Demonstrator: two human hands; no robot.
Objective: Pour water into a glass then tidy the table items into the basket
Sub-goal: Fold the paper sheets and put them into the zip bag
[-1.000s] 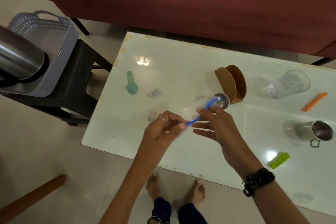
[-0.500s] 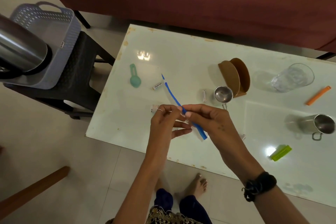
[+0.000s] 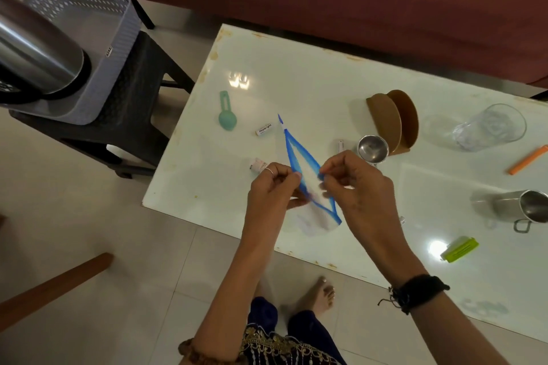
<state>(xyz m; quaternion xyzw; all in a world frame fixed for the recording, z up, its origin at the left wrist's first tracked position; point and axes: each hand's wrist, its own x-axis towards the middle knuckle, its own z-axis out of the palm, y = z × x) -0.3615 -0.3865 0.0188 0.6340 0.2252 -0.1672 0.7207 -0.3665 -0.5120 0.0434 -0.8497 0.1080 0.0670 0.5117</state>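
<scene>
Each hand, left (image 3: 274, 187) and right (image 3: 351, 179), has its grip pinched on one blue lip of a clear pouch (image 3: 308, 178), spreading it. The glass (image 3: 489, 127) far right seemingly holds water; most items remain on the surface (image 3: 326, 74), basket (image 3: 98, 18) far left.

Both forearms reached forward from below and met over the table's near edge. The left hand (image 3: 274, 187), a ring on one finger, had its fingers curled and pinched one blue rim of a clear zip bag (image 3: 308, 175). The right hand (image 3: 354, 181), a dark band at its wrist, pinched the opposite rim, and the bag's mouth gaped between them.
</scene>
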